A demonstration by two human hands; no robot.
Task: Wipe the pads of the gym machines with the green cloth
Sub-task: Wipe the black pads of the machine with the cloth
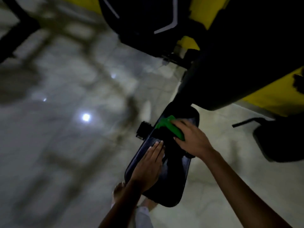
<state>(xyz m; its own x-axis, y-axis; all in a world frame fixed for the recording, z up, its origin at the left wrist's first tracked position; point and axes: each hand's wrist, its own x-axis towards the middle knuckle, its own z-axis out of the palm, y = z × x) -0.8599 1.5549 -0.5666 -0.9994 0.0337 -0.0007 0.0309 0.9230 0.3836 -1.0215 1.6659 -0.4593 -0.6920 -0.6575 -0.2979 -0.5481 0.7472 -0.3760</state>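
Note:
A long black seat pad (177,181) of a gym machine runs from the lower middle up toward the machine's frame. My left hand (149,163) lies flat on the pad's left side with straight fingers. My right hand (190,137) presses the green cloth (171,127) onto the pad's far half, its thumb and fingers curled over the bunched fabric. Much of the cloth is covered by that hand. The picture is dark and blurred.
A black and yellow machine frame (230,55) rises behind the pad. A black adjustment knob (144,129) sticks out at the pad's left. Another dark pad (283,140) sits at the right. Pale glossy floor (65,145) spreads to the left. My bare foot (118,191) shows below the pad.

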